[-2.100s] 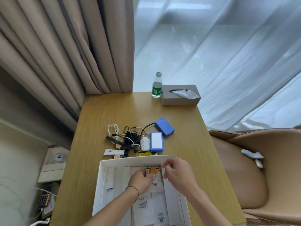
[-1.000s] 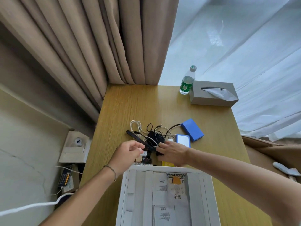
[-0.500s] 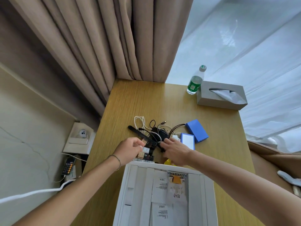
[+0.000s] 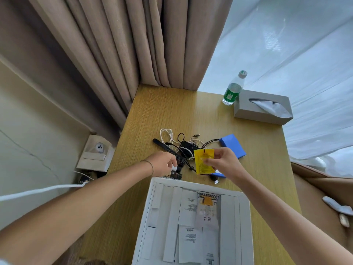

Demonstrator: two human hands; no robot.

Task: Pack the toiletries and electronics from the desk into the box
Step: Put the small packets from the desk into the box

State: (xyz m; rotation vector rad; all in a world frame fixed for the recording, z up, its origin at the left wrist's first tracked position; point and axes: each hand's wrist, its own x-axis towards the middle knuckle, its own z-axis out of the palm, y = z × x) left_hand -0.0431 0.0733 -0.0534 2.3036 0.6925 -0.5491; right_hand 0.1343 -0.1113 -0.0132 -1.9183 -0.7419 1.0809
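The step in hand seems to be the picking of small toiletries from the pile on the desk. The right hand pinches a flat yellow printed sachet between thumb and fingers and holds it lifted above the desk, just beyond the far edge of the open white cardboard box. The left hand is beside it, with fingers curled on a small white and black tube-like item that I cannot identify well.

Next, I think the sachet must come toward the person and go down into the box, which lies directly below and nearer than both hands. A few paper sachets already lie inside it.

The sachet looks thin, light and a little bent, so it should handle easily.

Beyond the hands are tangled black and white cables, and a blue rectangular case lies beyond the right hand.
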